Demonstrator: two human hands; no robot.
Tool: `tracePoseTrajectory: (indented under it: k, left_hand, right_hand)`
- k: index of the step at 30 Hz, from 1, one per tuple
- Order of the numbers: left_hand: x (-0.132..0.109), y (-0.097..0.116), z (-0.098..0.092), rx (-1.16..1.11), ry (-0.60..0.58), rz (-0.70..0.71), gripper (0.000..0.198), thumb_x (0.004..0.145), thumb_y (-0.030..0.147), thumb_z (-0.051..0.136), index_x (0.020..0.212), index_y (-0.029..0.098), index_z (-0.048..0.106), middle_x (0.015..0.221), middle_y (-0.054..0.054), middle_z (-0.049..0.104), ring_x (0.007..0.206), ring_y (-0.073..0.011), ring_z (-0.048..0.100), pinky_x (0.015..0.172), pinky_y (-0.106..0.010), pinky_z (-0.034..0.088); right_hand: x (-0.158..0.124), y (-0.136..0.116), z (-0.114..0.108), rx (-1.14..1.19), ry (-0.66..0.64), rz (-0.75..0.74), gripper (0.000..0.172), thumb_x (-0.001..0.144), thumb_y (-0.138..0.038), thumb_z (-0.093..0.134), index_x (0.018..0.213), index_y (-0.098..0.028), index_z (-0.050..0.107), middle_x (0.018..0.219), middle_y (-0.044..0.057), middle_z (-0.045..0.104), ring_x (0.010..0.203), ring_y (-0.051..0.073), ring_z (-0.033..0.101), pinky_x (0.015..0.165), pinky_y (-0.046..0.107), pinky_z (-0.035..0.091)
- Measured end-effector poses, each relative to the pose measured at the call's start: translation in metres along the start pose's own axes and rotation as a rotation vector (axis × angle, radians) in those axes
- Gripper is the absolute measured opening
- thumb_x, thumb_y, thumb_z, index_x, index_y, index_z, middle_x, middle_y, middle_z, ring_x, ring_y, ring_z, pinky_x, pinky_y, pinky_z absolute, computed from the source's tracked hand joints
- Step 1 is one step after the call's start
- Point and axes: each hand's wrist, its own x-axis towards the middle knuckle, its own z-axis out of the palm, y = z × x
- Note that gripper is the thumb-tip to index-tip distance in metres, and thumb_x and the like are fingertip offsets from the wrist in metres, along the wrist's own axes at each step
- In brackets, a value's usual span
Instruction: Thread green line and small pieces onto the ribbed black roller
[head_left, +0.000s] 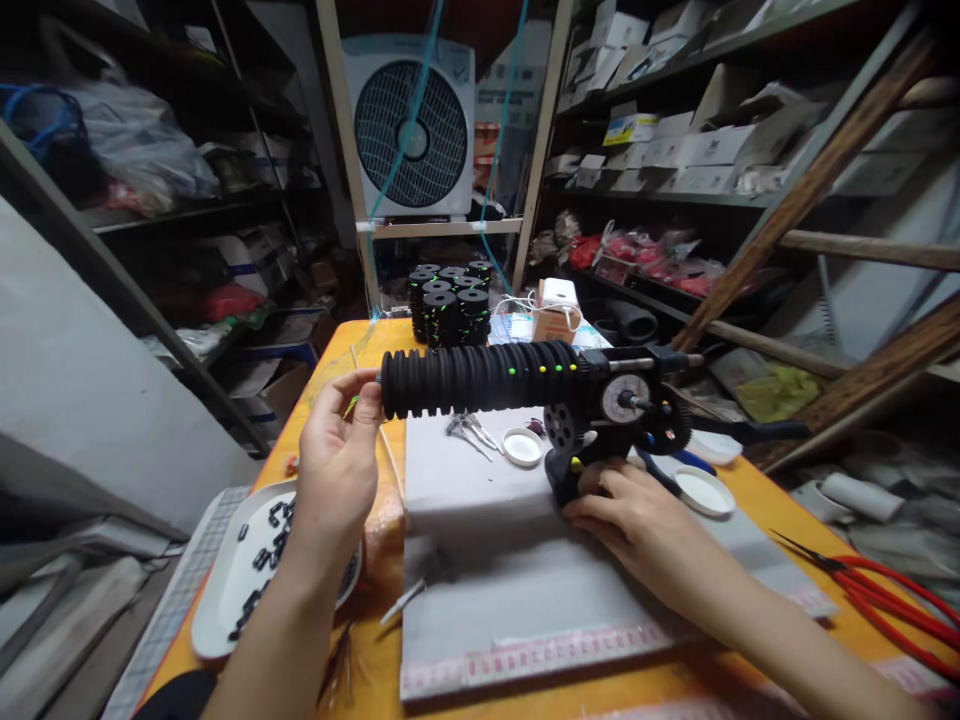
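Note:
A black winding machine [615,405] with a round dial stands on a grey mat [487,570]. A long row of black foam spools [480,378] with green and yellow dots sticks out from it to the left. My left hand [337,455] pinches at the left end of that row, fingers closed on a small green-tipped piece I cannot make out. My right hand [626,510] rests on the mat at the machine's base, fingers curled against it.
A white tray [225,600] of small black parts lies at the left. Stacked black spools [450,300] stand behind. White lids [523,447] and small metal hooks [469,430] lie on the mat. Red scissors [885,590] are at the right. Shelves and a fan [411,125] surround the orange table [757,490].

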Motion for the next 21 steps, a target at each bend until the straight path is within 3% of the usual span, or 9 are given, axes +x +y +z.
tracePoseTrajectory:
  k: [7,12,15,21]
  left_hand:
    - [0.001,-0.002,0.000,-0.001,-0.022,0.016,0.024,0.090,0.042,0.068,0.104,0.023,0.067,0.103,-0.003,0.068,0.103,-0.0189,0.063,0.097,-0.035,0.045]
    - [0.000,0.000,-0.001,-0.012,-0.020,0.013,0.025,0.090,0.042,0.068,0.104,0.023,0.066,0.103,-0.003,0.068,0.102,-0.0185,0.063,0.097,-0.034,0.045]
    - [-0.001,0.001,0.000,-0.017,-0.017,0.002,0.024,0.089,0.042,0.068,0.104,0.022,0.066,0.102,-0.002,0.068,0.102,-0.0183,0.063,0.097,-0.034,0.046]
    - [0.000,0.002,0.001,-0.032,-0.014,0.002,0.024,0.089,0.040,0.069,0.103,0.021,0.066,0.101,-0.002,0.069,0.098,-0.0173,0.064,0.094,-0.031,0.048]
  right_hand:
    - [-0.002,-0.017,0.003,0.007,-0.003,-0.077,0.023,0.093,-0.005,0.045,0.089,-0.014,0.065,0.088,0.011,0.062,0.083,0.026,0.055,0.070,0.041,0.051]
    - [0.009,-0.037,-0.010,0.027,0.049,-0.138,0.021,0.096,-0.006,0.042,0.090,-0.016,0.060,0.081,0.008,0.059,0.077,0.022,0.054,0.067,0.035,0.049]
    - [0.028,-0.048,-0.032,0.082,0.157,-0.199,0.015,0.098,-0.009,0.045,0.095,-0.017,0.057,0.087,0.006,0.061,0.078,0.019,0.057,0.069,0.032,0.049]
    - [0.085,-0.067,-0.080,0.195,0.536,-0.217,0.014,0.092,-0.007,0.061,0.099,-0.019,0.062,0.089,0.001,0.069,0.079,0.013,0.065,0.074,0.024,0.051]
